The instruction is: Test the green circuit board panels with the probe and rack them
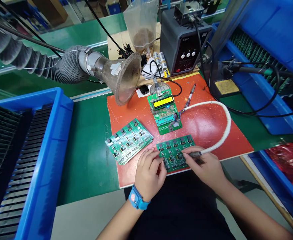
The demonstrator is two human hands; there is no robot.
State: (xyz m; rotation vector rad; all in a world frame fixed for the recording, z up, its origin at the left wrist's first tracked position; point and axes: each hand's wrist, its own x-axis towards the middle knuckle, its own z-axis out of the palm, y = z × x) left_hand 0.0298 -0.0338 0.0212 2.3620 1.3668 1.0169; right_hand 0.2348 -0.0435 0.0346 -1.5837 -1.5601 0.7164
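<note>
A green circuit board panel [170, 156] with rows of small two-digit displays lies flat at the front of the red mat. My left hand [150, 171], a blue watch on its wrist, has curled fingers gripping the panel's left edge. Pinched in my right hand [207, 170] is a dark probe [195, 154] at the end of a white-sleeved cable [228, 123]. Its tip is over the panel's right part, hidden by my fingers. That cable runs to a programmer board [165, 110] with a lit yellow screen. Left of it lies a stack of similar panels [129, 141].
A fume extractor funnel [128, 80] overhangs the mat's back left. A soldering station [183, 43] stands behind, and a pen [190, 95] lies on the red mat [211, 90]. Blue bins [58, 133] with boards flank the table. Black cables loop at the right.
</note>
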